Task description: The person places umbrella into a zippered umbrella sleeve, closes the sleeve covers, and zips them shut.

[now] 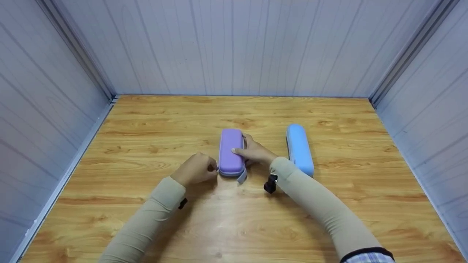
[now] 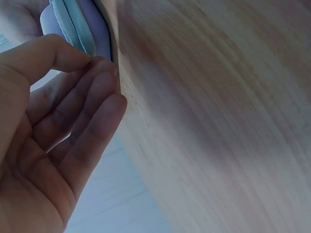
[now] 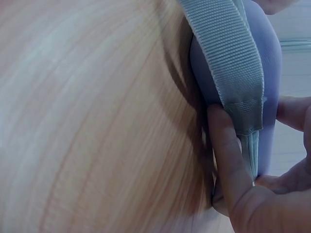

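Observation:
A purple zippered hard case lies on the table in the head view, its long side pointing away from me. My left hand is at its near left corner, thumb and forefinger pinching the zipper pull, which the fingertips mostly hide. In the left wrist view the closed teeth of the zipper run up to those fingertips. My right hand grips the case's right side, thumb on the lid and fingers along the edge. A grey woven strap loops from that side in the right wrist view.
To the right lies a blue case, partly behind my right forearm. Pale panelled walls close off the wooden table at the back and both sides. Black bands hang under my wrists.

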Demonstrator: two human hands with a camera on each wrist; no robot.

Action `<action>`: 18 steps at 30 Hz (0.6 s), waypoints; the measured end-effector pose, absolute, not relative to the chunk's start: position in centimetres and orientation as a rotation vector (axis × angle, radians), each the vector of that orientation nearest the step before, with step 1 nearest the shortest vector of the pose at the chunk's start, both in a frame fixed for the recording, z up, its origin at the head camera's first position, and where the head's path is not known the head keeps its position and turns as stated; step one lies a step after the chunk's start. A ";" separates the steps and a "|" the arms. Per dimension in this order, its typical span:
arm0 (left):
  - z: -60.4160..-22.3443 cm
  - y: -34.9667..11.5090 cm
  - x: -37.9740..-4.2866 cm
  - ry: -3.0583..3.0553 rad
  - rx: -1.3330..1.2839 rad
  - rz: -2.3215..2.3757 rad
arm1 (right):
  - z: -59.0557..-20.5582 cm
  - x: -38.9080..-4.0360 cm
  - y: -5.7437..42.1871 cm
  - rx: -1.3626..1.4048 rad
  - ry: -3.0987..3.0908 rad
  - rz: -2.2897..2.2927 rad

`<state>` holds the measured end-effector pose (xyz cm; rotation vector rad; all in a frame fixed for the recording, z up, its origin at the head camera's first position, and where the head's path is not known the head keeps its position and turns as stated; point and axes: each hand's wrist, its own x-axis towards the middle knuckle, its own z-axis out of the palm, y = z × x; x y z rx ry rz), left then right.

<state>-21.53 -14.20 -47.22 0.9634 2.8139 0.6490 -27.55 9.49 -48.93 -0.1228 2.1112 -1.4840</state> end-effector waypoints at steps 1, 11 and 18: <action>-47.2 -14.2 -21.5 2.812 0.968 0.652 | -48.9 -27.5 9.5 -0.124 2.111 -1.484; -47.3 -14.3 -21.7 2.776 0.944 0.670 | -49.0 -27.4 9.5 -0.113 2.112 -1.486; -47.4 -14.4 -21.5 2.743 1.053 0.713 | -48.9 -27.4 9.5 -0.109 2.124 -1.489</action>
